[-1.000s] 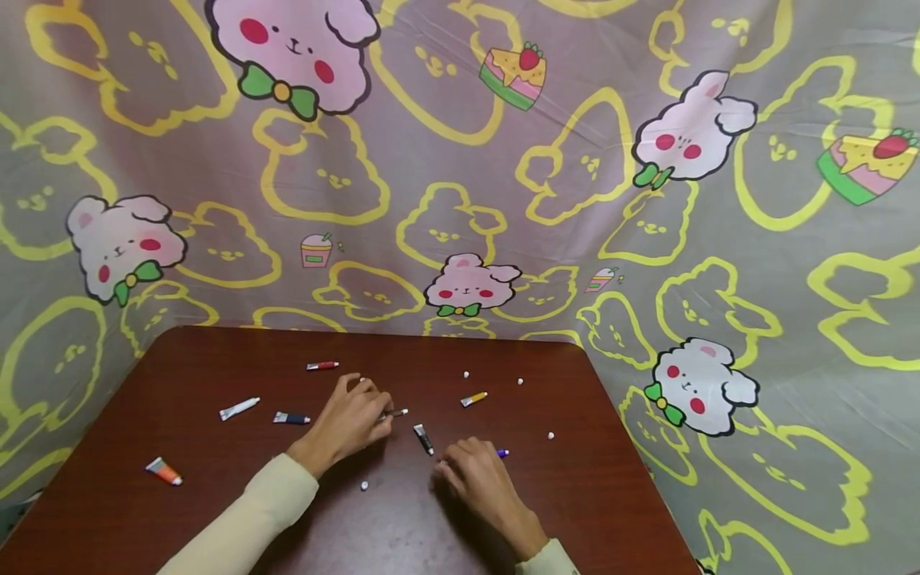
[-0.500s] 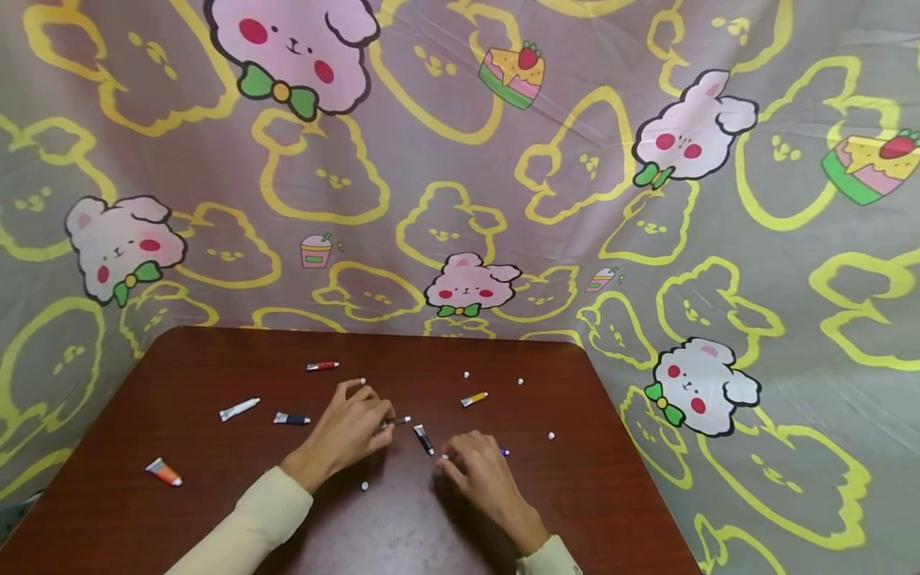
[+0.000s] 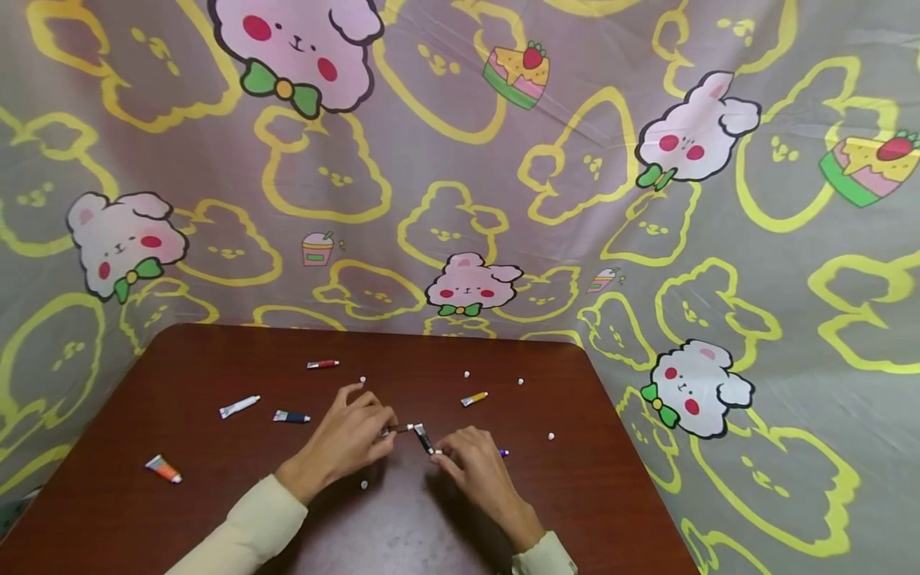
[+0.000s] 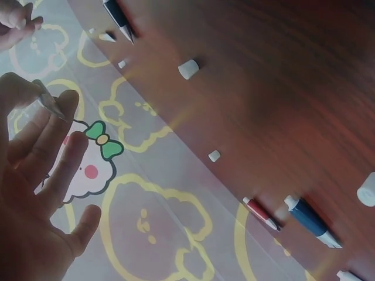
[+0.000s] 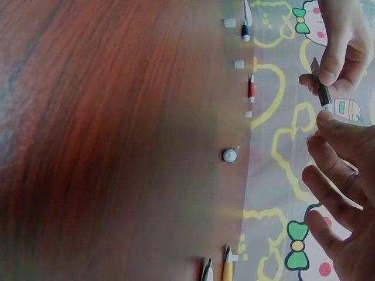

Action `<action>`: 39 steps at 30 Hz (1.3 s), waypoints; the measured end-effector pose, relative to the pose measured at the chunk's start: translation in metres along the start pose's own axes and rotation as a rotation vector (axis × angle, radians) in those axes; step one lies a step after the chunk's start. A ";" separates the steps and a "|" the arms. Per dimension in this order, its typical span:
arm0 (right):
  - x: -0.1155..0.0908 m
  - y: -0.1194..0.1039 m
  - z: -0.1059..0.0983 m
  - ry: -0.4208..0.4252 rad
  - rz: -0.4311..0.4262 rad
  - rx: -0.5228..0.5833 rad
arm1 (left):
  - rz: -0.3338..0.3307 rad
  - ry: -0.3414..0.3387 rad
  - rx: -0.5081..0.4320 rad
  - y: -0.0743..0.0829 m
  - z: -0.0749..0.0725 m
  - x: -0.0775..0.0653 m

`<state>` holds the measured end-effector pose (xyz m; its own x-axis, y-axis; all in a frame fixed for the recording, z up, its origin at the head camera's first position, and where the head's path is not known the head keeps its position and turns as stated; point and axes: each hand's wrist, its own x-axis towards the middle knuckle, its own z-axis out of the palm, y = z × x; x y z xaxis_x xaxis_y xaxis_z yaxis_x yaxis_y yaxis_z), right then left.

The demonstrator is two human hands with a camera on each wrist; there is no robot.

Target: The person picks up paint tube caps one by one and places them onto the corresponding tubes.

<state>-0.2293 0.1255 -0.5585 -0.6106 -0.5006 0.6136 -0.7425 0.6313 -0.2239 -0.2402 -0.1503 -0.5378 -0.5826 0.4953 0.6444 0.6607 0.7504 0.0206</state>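
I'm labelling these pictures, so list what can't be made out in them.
- Head view: most of the purple tube, hidden behind the right hand.
- Head view: part of the dark tube held in the left hand, covered by that hand.
- Left wrist view: most of the white tube, cut off by the bottom edge.
- Head view: any lettering on the orange tube, too small to read.

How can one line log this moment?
left hand: pinches slim dark paint tube; right hand: pinches small white cap; tube, cap: apart
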 end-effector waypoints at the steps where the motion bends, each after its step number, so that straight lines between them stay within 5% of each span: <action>1: 0.000 0.000 0.000 0.000 -0.001 0.002 | 0.005 0.003 -0.002 0.001 0.000 0.000; 39: 0.023 -0.024 -0.002 -0.087 0.074 0.086 | 0.077 -0.013 -0.050 0.017 -0.010 -0.007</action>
<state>-0.2253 0.1002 -0.5379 -0.6837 -0.5063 0.5256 -0.7129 0.6175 -0.3324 -0.2202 -0.1460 -0.5346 -0.5352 0.5567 0.6353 0.7264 0.6872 0.0098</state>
